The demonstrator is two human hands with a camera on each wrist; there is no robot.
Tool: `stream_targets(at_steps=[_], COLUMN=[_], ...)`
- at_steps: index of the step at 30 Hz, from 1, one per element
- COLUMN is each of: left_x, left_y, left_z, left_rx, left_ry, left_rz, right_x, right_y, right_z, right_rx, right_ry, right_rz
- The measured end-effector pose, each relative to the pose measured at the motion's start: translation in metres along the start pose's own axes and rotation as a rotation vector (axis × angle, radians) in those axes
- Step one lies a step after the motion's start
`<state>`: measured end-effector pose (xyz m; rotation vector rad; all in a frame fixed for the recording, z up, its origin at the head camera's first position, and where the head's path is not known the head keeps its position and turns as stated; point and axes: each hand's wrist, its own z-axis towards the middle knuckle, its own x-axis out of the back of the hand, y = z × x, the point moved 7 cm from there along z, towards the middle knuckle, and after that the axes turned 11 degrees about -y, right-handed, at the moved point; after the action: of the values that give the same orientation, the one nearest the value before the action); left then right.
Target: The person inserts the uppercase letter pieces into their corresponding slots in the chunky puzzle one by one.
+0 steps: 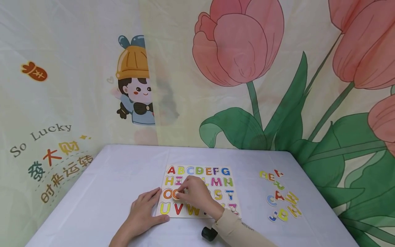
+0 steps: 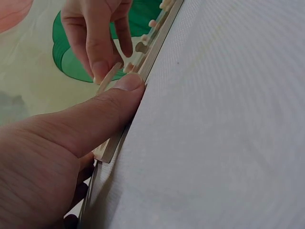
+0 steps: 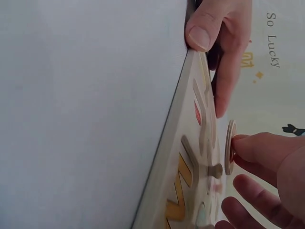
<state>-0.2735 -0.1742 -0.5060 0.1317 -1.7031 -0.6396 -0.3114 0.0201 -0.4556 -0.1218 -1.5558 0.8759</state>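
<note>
White-covered table (image 1: 129,171) before a fabric backdrop (image 1: 172,137) printed with tulips, as viewed from beside the person. To the right, well apart from the lettered board (image 1: 221,188), lies a scatter of loose letter pieces (image 1: 279,196), among them a red A and a blue C. A black object (image 1: 209,234), its kind unclear, shows beside the beige sleeve (image 1: 239,228). The right hand (image 1: 197,195) and its wrist cover the middle of the letter rows, and a knob (image 3: 215,171) rises from the board near the fingers. Thumb and fingertips of this hand pinch a thin wooden piece (image 3: 228,150), seen edge-on, over the board's left part; its letter cannot be read. The left hand (image 1: 142,209) is spread at the near left corner, thumb on the front edge, fingers loosely extended along the side, touching the board.
</note>
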Motion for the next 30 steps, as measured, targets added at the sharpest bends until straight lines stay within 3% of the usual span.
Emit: stream_targets(at_steps=[11, 20, 30], left_x=[0.001, -0.001, -0.002], left_y=[-0.003, -0.003, -0.004], left_z=[0.000, 0.001, 0.002], left_rx=[-0.011, 0.002, -0.004], left_ry=[0.005, -0.017, -0.017], left_rz=[-0.001, -0.022, -0.027], right_x=[-0.021, -0.030, -0.035], right_y=[-0.008, -0.002, -0.002], right_z=[0.022, 0.025, 0.025], right_rx=[0.021, -0.063, -0.128], right_ry=[0.023, 0.063, 0.089], right_rz=[-0.060, 0.018, 0.021])
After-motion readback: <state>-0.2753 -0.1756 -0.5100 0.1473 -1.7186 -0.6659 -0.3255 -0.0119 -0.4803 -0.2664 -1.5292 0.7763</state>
